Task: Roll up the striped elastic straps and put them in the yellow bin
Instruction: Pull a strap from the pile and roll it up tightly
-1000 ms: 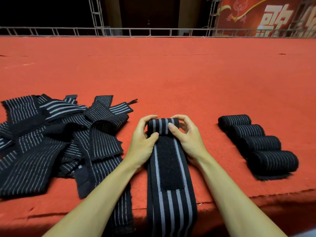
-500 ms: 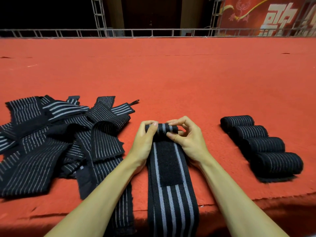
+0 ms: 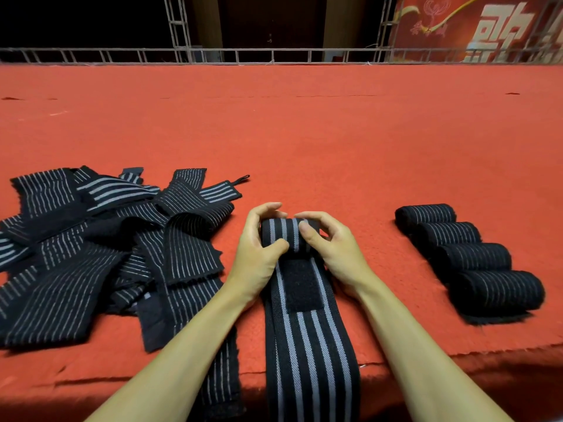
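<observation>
Gripping the rolled end of the black grey-striped elastic strap with your left hand and right hand.
It runs lengthwise toward you on red carpet; roll lies crosswise.

red banner on far back wall, large white Chinese characters, cut off by the frame, not readable

Red carpet spreads ahead of me to a low metal railing; beyond it, far right, hangs a red banner with pale characters.
</observation>
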The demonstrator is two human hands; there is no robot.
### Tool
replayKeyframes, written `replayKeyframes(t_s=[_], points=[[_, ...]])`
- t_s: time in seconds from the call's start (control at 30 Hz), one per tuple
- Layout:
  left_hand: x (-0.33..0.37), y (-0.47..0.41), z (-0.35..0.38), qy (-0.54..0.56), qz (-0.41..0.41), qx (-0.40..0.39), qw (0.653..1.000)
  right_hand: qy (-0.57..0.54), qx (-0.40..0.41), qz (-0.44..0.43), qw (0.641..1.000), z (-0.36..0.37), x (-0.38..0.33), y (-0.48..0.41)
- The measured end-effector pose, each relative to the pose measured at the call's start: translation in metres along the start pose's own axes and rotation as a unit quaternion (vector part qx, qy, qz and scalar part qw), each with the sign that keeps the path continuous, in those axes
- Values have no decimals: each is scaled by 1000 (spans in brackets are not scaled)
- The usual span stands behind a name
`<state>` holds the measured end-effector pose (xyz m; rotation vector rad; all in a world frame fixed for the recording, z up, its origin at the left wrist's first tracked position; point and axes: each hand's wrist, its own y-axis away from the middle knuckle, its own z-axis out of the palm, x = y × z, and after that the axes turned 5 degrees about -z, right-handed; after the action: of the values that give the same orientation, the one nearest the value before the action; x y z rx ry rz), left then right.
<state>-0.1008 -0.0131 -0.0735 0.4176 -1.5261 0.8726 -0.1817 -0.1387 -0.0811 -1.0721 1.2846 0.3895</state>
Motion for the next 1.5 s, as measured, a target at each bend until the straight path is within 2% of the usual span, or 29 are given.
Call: replayKeyframes(t_s=[0.2,0.33,0.47,0.67,0.83,0.9,1.07,1.27,1.5], points=[[-2,-3,0,-81,-14,-43,996,-32,22,-18,999,-4,-2,3],[-4,-5,3,-41,-35,-50,997,-28,35,-39,998,-3,-4,2],[-6,-7,5,-4,-76,-6,997,-49,36,-48,997,-2,-5,2],[-3,-6,3,-11,-16,-1,1000,-38,49,-24,998,0,0,-1],[-1,-4,2,-44,31,-7,999,95,51,48,993,4,-4,-5],[0,-3,1,-63,48,-18,997,102,54,87,990,8,-8,-7],[0,-2,0,-70,3,-21,997,-7,78,163,984,22,-16,-11],[-2,-5,0,-53,-54,-48,996,-100,149,104,978,23,-11,1],[-4,-7,1,17,-99,-14,995,-158,77,52,983,23,-13,7]])
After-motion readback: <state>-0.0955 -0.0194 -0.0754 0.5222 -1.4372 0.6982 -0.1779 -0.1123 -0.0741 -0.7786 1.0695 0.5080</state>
